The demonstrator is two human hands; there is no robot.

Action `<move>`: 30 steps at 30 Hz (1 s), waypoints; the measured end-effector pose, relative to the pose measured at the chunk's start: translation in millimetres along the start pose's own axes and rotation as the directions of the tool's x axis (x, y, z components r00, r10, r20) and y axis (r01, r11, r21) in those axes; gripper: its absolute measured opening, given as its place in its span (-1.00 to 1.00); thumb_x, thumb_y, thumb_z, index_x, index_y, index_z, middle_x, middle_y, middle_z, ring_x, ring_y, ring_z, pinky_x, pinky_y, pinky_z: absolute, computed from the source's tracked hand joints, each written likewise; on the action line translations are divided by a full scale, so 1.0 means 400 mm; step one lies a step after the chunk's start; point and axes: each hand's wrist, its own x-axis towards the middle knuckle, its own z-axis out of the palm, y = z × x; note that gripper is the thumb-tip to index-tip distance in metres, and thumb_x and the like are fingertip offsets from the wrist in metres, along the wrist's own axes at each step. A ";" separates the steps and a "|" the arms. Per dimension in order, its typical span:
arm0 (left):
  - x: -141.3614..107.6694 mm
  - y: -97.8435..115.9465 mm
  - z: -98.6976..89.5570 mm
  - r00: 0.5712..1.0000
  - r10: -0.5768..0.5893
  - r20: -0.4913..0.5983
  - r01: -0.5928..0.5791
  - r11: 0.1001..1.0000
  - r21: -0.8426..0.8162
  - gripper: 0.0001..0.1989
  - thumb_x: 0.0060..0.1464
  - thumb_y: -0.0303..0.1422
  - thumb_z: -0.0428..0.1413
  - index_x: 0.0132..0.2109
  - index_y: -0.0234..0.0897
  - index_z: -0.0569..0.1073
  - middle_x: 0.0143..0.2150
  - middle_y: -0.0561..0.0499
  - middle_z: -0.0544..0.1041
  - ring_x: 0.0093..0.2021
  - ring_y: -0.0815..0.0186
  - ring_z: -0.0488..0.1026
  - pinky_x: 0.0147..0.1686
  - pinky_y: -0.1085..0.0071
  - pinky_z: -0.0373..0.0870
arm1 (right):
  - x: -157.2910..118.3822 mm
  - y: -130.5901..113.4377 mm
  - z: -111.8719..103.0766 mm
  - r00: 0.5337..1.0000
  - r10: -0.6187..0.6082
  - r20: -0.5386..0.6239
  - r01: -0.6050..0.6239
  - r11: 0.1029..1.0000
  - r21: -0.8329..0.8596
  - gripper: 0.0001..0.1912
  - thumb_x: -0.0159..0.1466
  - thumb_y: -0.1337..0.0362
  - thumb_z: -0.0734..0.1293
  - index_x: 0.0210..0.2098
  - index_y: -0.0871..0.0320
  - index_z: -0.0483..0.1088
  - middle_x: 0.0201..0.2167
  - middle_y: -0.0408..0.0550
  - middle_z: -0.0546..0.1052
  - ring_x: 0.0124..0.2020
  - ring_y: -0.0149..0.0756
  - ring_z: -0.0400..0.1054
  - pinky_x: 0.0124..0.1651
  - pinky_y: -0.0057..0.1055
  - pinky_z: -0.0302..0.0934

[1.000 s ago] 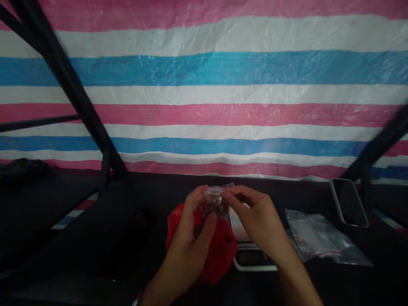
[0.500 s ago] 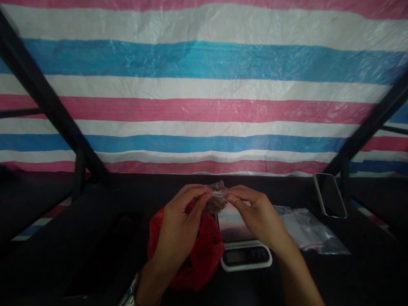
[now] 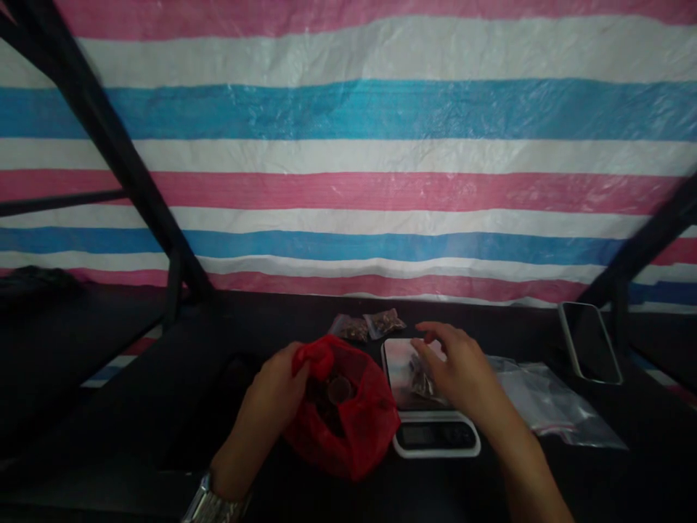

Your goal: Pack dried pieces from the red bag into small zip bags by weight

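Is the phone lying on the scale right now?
No, the phone lies far right on the table, apart from the scale, whose platform holds a small bag under the right hand.

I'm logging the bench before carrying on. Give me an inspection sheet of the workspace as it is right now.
Surface: dark table, dimly lit.
Job's things: red plastic bag, mouth open; small filled clear bag lying on the white digital scale; display unreadable.
Clutter: two small filled bags behind the scale; a pile of empty zip bags to the right; a phone face up at far right.
Grippers: left hand grips the red bag's rim; right hand open, resting over the bag on the scale.
Cables: nothing seen.
Surroundings: striped pink, white and blue tarp behind; black metal frame bars at both sides.
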 end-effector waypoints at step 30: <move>-0.339 0.112 0.193 0.703 0.693 -0.161 -0.690 0.608 -0.394 -0.66 0.23 -0.34 0.22 0.05 0.26 0.47 -0.12 -0.03 0.52 -0.11 0.09 0.53 -0.06 -0.03 0.58 | 0.015 0.139 -0.028 0.994 0.063 -0.085 -0.065 0.998 -0.027 -0.66 0.35 0.13 0.27 -0.09 0.05 0.65 -0.14 0.07 0.66 -0.05 0.02 0.50 0.10 -0.05 0.28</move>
